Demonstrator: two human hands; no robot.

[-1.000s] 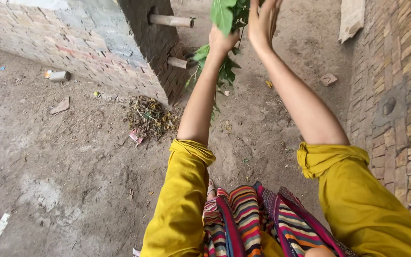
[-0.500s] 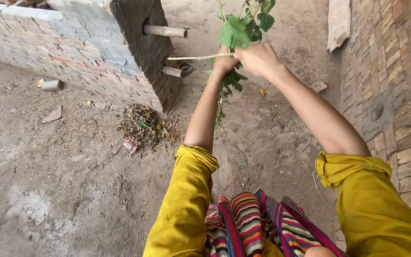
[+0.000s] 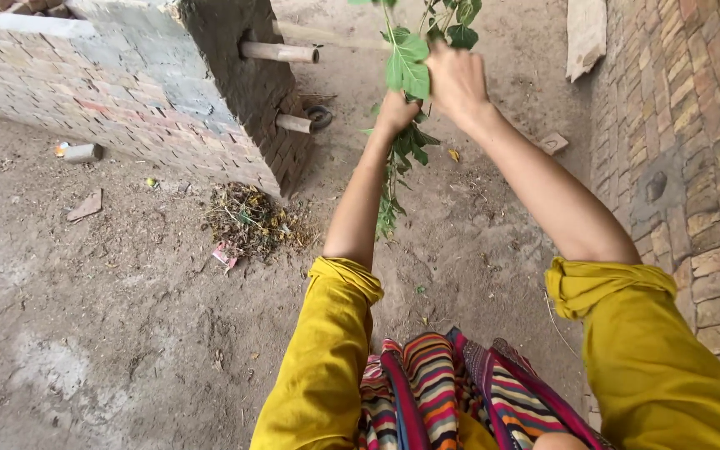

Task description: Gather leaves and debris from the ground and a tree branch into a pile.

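Observation:
Both my arms reach forward in rolled-up yellow sleeves. My left hand (image 3: 395, 112) is closed around a bunch of green leafy stems (image 3: 395, 179) that hangs down below it. My right hand (image 3: 457, 79) grips a leafy green branch (image 3: 435, 25) that runs up out of the top of the view. A large green leaf (image 3: 408, 67) sits between the two hands. The hands are close together, the right slightly higher.
A low brick wall (image 3: 118, 100) with two bamboo poles (image 3: 281, 52) sticking out stands at the left. A pile of dry plant litter (image 3: 247, 221) lies at its corner. A brick wall (image 3: 693, 167) runs along the right. The ground is bare dirt (image 3: 110, 317). Striped cloth (image 3: 460, 392) hangs at my front.
Both hands have come down and a little toward me with the branch. The view has shifted so that the brick wall at the left sits closer.

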